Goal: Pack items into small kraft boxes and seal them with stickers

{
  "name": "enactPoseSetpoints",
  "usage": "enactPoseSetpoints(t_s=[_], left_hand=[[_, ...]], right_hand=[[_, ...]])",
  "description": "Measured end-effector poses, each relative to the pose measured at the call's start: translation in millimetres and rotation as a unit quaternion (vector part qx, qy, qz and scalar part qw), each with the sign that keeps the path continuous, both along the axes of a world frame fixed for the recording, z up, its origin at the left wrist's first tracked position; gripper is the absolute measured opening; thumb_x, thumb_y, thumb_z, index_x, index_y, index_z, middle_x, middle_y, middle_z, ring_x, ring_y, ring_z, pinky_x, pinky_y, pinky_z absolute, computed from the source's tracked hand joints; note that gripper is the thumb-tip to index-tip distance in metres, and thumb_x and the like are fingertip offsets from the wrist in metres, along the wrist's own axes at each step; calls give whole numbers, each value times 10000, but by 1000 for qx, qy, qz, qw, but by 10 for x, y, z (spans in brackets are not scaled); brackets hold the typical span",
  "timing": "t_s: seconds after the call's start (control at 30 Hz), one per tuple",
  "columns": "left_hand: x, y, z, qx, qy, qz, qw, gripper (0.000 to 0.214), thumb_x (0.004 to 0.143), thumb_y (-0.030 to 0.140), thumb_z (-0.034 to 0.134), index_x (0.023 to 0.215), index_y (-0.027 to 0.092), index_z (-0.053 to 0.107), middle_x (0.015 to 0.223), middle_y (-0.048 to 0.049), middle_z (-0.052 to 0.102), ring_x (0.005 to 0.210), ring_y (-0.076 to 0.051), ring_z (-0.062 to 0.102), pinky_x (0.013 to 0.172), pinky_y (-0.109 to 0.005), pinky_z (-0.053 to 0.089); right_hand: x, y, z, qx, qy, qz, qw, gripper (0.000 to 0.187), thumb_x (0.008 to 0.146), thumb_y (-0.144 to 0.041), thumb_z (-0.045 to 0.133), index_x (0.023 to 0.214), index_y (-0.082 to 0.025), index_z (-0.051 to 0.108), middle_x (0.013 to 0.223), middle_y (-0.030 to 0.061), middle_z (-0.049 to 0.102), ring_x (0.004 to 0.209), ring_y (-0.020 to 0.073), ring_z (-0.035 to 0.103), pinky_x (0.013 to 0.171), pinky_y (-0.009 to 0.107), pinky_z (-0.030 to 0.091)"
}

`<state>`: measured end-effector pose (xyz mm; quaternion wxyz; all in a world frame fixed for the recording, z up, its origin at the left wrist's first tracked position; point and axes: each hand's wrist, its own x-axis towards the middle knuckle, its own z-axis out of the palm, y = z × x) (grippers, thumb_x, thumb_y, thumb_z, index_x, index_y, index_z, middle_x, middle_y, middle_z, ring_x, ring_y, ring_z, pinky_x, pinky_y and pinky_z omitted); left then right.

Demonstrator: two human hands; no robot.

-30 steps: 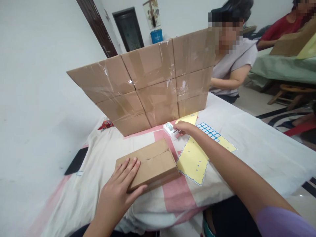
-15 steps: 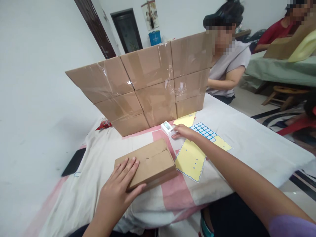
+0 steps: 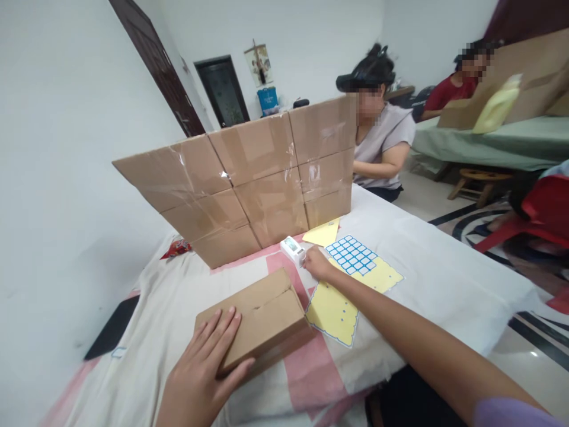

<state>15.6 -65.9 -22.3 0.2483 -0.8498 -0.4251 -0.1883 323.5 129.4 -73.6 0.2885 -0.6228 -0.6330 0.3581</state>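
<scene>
My left hand (image 3: 202,362) lies on the near left part of a closed cardboard box (image 3: 258,302), its fingers stretched out over the lid and its thumb along the near edge. Beyond the box's far right corner sits a small white device (image 3: 293,250) with a little screen. At the near right end of that device is my right hand (image 3: 316,263), its fingers curled in; whatever they hold is hidden. Under and beside my right forearm lie a yellow sheet (image 3: 334,311) with a wavy blue border and a sheet with a blue grid of squares (image 3: 351,254).
A tall taped cardboard partition (image 3: 271,190) stands across the table behind the device. Another yellow piece (image 3: 322,233) lies at its foot. A red packet (image 3: 176,249) and a dark flat object (image 3: 113,326) are at the left. A person (image 3: 384,139) sits beyond the partition.
The camera view has shifted, so the table sits lower in the picture. My right hand's fingers have curled in more by the white device. My left hand stays on the box.
</scene>
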Motion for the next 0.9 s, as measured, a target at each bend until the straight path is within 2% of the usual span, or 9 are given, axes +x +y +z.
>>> enactPoseSetpoints(t_s=[0.13, 0.27, 0.33, 0.4, 0.47, 0.57, 0.7, 0.8, 0.9], left_hand=[[-6, 25, -30, 20, 10, -6, 1000, 825, 918, 561, 602, 1606, 231, 286, 1433, -85, 622, 1265, -323, 635, 992, -436, 591], [-10, 39, 22, 20, 24, -9, 999, 826, 924, 552, 595, 1606, 213, 277, 1422, -100, 629, 1245, -326, 649, 966, -459, 600], [4, 30, 106, 11, 15, -10, 1000, 773, 932, 516, 596, 1593, 236, 309, 1412, -84, 640, 1278, -320, 626, 1059, -486, 541], [51, 2, 225, 10, -13, -15, 1000, 693, 946, 441, 594, 1569, 250, 360, 1406, -69, 648, 1323, -310, 590, 1170, -512, 430], [139, -43, 359, 19, -71, -25, 997, 615, 958, 357, 580, 1538, 241, 412, 1413, -70, 644, 1347, -288, 571, 1228, -500, 350], [312, -108, 520, 11, -165, -36, 986, 513, 963, 307, 565, 1467, 241, 494, 1381, -67, 668, 1309, -259, 608, 1193, -445, 420], [492, -124, 600, -8, -188, -53, 981, 440, 933, 336, 625, 1364, 278, 556, 1208, -35, 753, 1146, -246, 704, 1028, -407, 569], [572, -128, 623, -6, -214, -62, 975, 300, 920, 302, 656, 1217, 277, 624, 1088, -23, 772, 1005, -224, 730, 933, -379, 590], [641, -156, 661, -13, -228, -84, 970, 131, 918, 211, 657, 1034, 271, 653, 964, 3, 769, 923, -191, 720, 863, -337, 565]], right_hand=[[35, -75, 185, 54, -14, 2, 998, 310, 815, -26, 552, 553, -173, 475, 770, 70, 631, 855, 192, 616, 755, 245, 444], [38, -334, 603, 124, 8, 42, 991, 245, 960, -174, 484, 716, -182, 504, 901, 48, 618, 899, 173, 597, 807, 255, 442], [-8, -591, 827, 165, 42, 105, 980, 189, 999, -242, 452, 825, -197, 507, 869, 11, 605, 840, 154, 588, 772, 249, 442], [-78, -887, 1012, 218, 83, 205, 950, 120, 1002, -267, 452, 902, -210, 486, 837, -10, 593, 778, 146, 576, 716, 244, 431], [-152, -1156, 1138, 263, 67, 290, 918, 62, 983, -244, 478, 929, -215, 473, 818, -13, 596, 738, 144, 568, 670, 240, 403], [-225, -1405, 1224, 336, -23, 337, 879, 28, 974, -200, 482, 954, -206, 502, 830, 20, 635, 746, 163, 577, 666, 257, 384], [-239, -1478, 1230, 394, -80, 370, 838, 128, 1018, -219, 432, 1037, -194, 556, 887, 51, 695, 789, 176, 612, 689, 267, 410], [-241, -1485, 1219, 415, -96, 393, 815, 168, 1032, -241, 426, 1074, -187, 580, 904, 50, 713, 799, 175, 628, 690, 268, 419], [-262, -1512, 1220, 429, -116, 394, 805, 177, 1023, -240, 441, 1079, -182, 599, 881, 53, 711, 776, 181, 621, 684, 282, 418]])
